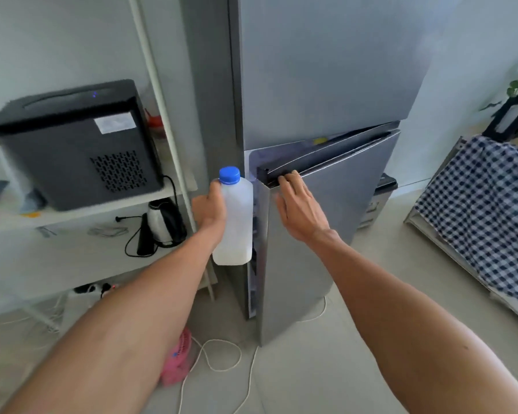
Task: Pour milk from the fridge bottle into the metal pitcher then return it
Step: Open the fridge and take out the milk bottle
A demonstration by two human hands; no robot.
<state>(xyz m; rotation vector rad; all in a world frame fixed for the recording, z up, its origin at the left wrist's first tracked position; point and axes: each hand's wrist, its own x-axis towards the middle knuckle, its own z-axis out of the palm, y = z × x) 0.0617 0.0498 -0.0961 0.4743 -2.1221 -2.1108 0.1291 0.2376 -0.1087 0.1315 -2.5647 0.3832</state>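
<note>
My left hand (210,209) grips a white plastic milk bottle (235,222) with a blue cap, held upright right in front of the narrow gap of the fridge. The grey fridge (326,70) fills the centre; its lower door (329,210) stands slightly ajar. My right hand (296,204) rests with spread fingers on the top edge of that lower door, fingertips at the dark handle recess. No metal pitcher shows in this view.
A white shelf unit (81,210) at the left carries a black appliance (75,141) and a kettle (162,222) below. A pink object (177,360) and white cables (222,363) lie on the floor. A checked cloth (479,210) drapes a rack at right.
</note>
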